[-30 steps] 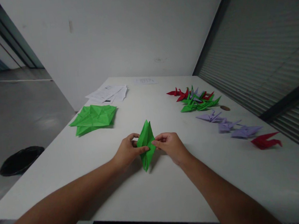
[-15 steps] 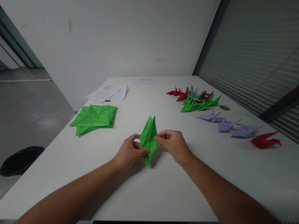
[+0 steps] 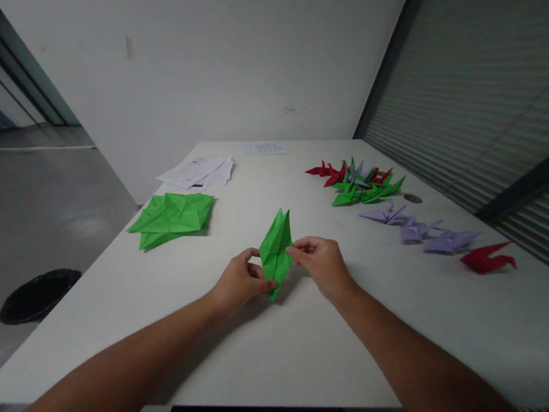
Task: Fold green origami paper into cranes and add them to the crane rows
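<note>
Both hands (image 3: 239, 282) (image 3: 322, 264) pinch a part-folded green paper (image 3: 276, 251); seemingly finished paper birds (image 3: 370, 194) lie right, yet-unshaped green sheets (image 3: 174, 213) left

From here I'm watching two bare hands working over a white table (image 3: 269, 360). The left hand (image 3: 240, 279) is gripping a green folded diamond (image 3: 275, 254) low on one side, its thumb lying across the front, while the right hand (image 3: 322, 264) is pinching the opposite edge. Two points are sticking up at the top. Off to the left, creased green sheets (image 3: 176, 213) are lying near some printed papers (image 3: 197, 172). Over on the right, red, green and purple paper birds (image 3: 362, 185) are crowding together, and nearer, three purple cranes (image 3: 415, 232) and a red bird (image 3: 487, 259) are forming a slanting row.
</note>
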A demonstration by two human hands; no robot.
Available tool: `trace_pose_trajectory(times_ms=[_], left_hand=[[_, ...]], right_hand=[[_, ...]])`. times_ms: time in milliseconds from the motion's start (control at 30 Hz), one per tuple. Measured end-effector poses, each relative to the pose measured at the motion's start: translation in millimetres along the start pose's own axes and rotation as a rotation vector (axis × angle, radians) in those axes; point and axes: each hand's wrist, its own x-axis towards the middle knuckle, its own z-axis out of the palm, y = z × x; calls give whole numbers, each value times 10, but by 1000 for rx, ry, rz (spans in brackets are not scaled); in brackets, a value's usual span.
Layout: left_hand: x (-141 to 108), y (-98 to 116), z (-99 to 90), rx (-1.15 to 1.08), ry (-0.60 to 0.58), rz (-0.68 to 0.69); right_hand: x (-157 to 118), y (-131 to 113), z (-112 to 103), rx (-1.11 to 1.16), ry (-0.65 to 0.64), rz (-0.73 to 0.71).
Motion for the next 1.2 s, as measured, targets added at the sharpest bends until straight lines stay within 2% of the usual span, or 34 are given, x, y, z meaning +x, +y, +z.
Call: trace_pose_trajectory(times_ms=[167, 333, 433, 667, 1200], left_hand=[[1, 30, -5, -74, -14, 66], [42, 70, -64, -199, 88, 170], [63, 68, -90, -220, 121, 175], [80, 26, -97, -211, 117, 185], [102, -12, -109, -249, 140, 236]], right_hand=[[4, 37, -24, 6, -64, 2], [-8, 71, -50, -68, -158, -24], [-17, 79, -47, -77, -205, -25], [-35, 68, -28, -52, -290, -15], [-19, 68, -30, 92, -267, 37]])
